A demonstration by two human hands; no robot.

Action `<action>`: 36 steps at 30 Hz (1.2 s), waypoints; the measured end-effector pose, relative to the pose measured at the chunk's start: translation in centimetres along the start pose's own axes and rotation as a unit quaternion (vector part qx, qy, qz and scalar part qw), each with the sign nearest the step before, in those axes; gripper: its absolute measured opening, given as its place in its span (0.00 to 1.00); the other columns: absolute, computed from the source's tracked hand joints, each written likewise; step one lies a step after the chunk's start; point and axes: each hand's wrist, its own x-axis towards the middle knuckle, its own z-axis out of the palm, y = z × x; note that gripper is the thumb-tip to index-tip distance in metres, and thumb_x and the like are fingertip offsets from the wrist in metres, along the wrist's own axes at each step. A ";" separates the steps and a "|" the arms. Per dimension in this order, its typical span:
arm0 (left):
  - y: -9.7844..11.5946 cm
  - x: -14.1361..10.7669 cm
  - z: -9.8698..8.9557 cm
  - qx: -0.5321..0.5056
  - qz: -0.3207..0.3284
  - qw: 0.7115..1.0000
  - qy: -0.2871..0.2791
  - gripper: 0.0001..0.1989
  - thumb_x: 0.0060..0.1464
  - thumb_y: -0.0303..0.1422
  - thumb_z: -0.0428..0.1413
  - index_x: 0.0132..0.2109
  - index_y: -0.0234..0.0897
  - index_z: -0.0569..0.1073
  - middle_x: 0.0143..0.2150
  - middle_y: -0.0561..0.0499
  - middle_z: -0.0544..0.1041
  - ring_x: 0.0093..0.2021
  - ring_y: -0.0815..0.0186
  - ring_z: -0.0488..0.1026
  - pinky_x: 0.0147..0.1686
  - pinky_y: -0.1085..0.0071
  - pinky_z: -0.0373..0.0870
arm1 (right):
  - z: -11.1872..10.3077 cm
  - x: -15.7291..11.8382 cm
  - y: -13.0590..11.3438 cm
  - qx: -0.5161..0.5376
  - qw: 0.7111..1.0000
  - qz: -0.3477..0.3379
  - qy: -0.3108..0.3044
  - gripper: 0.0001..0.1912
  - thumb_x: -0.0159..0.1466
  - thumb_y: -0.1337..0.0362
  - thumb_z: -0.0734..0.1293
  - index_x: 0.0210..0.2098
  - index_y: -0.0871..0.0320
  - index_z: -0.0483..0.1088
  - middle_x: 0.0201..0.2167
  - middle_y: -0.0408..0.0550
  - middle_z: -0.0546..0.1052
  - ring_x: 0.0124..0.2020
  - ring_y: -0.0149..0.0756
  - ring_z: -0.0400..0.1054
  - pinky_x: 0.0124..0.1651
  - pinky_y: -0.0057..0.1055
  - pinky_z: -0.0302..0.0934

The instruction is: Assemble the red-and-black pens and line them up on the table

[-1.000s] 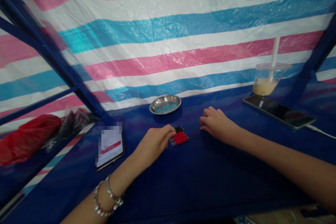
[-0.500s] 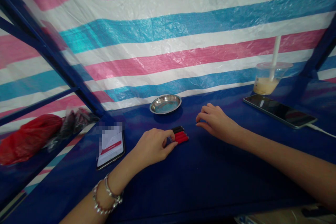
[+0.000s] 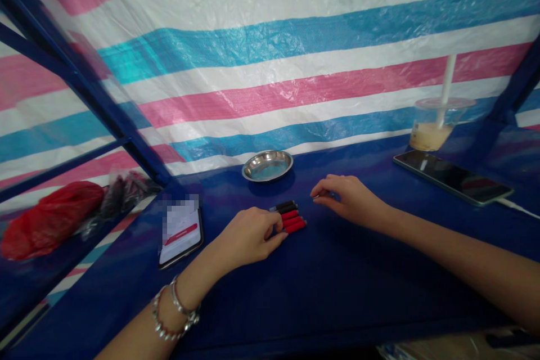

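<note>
A short row of red pens (image 3: 293,219) and black pens (image 3: 287,206) lies side by side on the blue table, grey tips pointing right. My left hand (image 3: 248,236) rests at their left ends, its thumb and curled index finger closed about the red ones; the hand covers the rest of the pens. To the right of the row, my right hand (image 3: 343,197) hovers low over the table. Its thumb and index finger are pinched at a tiny pale thing, too small to name. Behind the pens stands a shallow oval metal dish (image 3: 267,166).
A lit phone (image 3: 181,236) lies left of my left hand. At the right are a dark phone (image 3: 453,175) with a white cable and a plastic cup (image 3: 434,132) with a straw. A red plastic bag (image 3: 54,219) sits far left. Striped sheeting (image 3: 295,56) hangs behind the table.
My right hand has shifted slightly left and its fingertips point more toward the pens. The left hand stays at the pens. The whole view has moved a little.
</note>
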 end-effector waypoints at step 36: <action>-0.5 0.1 0.9 -0.045 0.009 0.994 0.102 0.10 0.54 0.36 0.46 0.36 0.35 0.67 0.25 0.54 0.70 0.23 0.74 0.64 0.23 0.78 0.54 | 1.2 -0.1 -0.6 0.334 0.937 0.096 -0.042 0.07 0.49 0.68 0.66 0.28 0.62 0.66 0.25 0.45 0.73 0.29 0.29 0.68 0.34 0.26 0.62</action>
